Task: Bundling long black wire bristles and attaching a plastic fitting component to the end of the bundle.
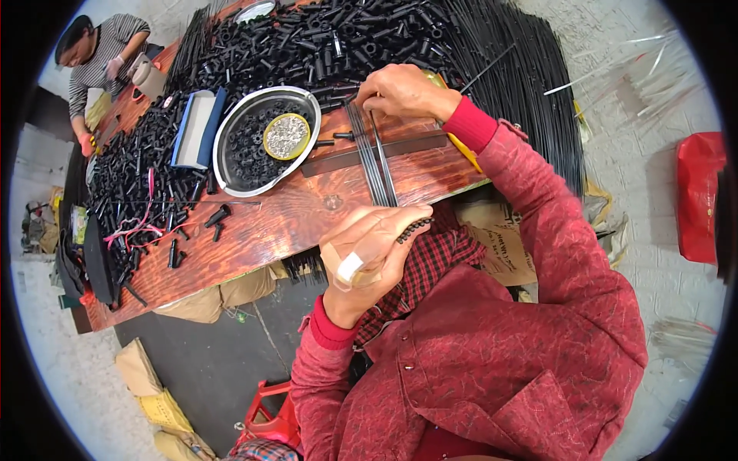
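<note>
My left hand (pixel 361 250), with tape wrapped on its fingers, is closed around a bundle of thin dark rods (pixel 372 170). The rods' near ends, with small round black tips, stick out past the thumb. From there the bundle stretches away over the table's front edge, above a dark flat bar (pixel 332 164) lying crosswise. At its far end my right hand (pixel 403 92) has its fingers pinched together on one rod that stands slightly apart from the others. Whether the fingertips also hold a small part is hidden.
An oval metal tray (pixel 223 165) holds small black rings and a yellow-rimmed dish (pixel 266 138) of silvery bits. Beside it lies a blue-and-white box (pixel 192 131). Heaped black tubes (pixel 307 46) and long rods (pixel 507 69) cover the far side. A co-worker (pixel 115 54) sits far left.
</note>
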Demonstrator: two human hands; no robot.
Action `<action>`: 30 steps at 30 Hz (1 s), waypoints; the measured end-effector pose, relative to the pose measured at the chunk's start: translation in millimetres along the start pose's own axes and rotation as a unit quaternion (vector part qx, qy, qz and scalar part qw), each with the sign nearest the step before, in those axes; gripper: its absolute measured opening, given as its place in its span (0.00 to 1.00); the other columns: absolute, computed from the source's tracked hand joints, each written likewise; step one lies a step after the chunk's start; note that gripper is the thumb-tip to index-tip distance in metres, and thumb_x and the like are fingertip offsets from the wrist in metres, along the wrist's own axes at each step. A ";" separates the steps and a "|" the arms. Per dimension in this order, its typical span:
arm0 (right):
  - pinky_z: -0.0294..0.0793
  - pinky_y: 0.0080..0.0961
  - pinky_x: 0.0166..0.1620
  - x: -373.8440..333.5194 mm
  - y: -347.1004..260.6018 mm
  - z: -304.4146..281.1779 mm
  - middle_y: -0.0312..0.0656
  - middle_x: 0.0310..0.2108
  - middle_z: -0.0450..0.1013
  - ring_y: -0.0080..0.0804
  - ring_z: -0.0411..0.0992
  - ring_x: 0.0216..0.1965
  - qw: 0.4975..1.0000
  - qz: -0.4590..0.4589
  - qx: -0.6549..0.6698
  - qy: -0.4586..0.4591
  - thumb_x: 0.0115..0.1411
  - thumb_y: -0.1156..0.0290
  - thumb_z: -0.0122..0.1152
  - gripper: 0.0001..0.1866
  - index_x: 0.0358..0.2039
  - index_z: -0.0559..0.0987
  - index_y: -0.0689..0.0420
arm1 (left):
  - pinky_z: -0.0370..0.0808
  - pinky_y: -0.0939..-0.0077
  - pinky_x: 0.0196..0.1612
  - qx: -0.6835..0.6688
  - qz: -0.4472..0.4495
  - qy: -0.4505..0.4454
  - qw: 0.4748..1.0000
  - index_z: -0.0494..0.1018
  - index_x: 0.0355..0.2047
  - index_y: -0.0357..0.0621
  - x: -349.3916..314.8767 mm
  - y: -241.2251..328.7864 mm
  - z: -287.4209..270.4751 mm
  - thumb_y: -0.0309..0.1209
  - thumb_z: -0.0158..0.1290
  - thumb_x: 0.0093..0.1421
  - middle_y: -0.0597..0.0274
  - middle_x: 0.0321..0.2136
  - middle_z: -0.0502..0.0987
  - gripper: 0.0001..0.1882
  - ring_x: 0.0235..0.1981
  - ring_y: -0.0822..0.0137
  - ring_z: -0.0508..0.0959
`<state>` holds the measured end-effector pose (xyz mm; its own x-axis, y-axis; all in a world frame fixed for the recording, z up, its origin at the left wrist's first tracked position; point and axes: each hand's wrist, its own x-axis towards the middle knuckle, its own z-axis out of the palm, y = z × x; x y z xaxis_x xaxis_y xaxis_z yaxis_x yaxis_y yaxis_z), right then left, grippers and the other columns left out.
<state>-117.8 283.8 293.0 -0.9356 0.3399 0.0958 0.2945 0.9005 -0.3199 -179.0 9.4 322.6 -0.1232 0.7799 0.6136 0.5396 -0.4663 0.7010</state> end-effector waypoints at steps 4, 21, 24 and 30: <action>0.78 0.40 0.41 3.5 5.5 22.9 0.41 0.34 0.81 0.45 0.80 0.38 0.996 -0.073 0.037 0.039 0.59 0.64 0.63 0.11 0.38 0.87 0.51 | 0.80 0.71 0.40 -0.001 0.000 -0.016 1.000 0.82 0.42 0.43 2.2 -0.2 7.2 0.15 0.64 0.47 0.60 0.37 0.85 0.20 0.36 0.61 0.85; 0.76 0.32 0.42 -44.4 -7.7 1.0 0.39 0.34 0.79 0.35 0.79 0.40 0.983 -0.097 0.155 0.018 0.60 0.66 0.65 0.10 0.39 0.86 0.55 | 0.79 0.70 0.40 0.054 -0.025 -0.003 0.998 0.84 0.40 0.45 5.0 6.2 6.4 0.17 0.66 0.47 0.58 0.34 0.86 0.18 0.33 0.60 0.85; 0.75 0.29 0.41 -84.0 -20.2 -19.2 0.38 0.34 0.76 0.28 0.75 0.37 0.936 -0.124 0.309 -0.112 0.59 0.67 0.68 0.15 0.45 0.84 0.58 | 0.79 0.71 0.38 0.050 -0.008 0.014 0.999 0.83 0.39 0.42 3.2 2.4 4.9 0.18 0.66 0.49 0.57 0.34 0.85 0.15 0.32 0.60 0.84; 0.70 0.34 0.34 -128.5 -69.3 -11.1 0.40 0.29 0.70 0.36 0.72 0.31 0.938 -0.129 0.311 -0.081 0.51 0.65 0.76 0.21 0.45 0.82 0.57 | 0.79 0.71 0.39 0.027 0.014 0.020 0.999 0.83 0.39 0.41 0.0 -2.5 4.7 0.18 0.66 0.51 0.59 0.36 0.86 0.14 0.34 0.60 0.84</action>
<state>-15.8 180.7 313.3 -0.9921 0.0416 0.1180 -0.0700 0.5972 -0.7990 -176.4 12.5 319.2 -0.1395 0.7492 0.6475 0.5870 -0.4640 0.6634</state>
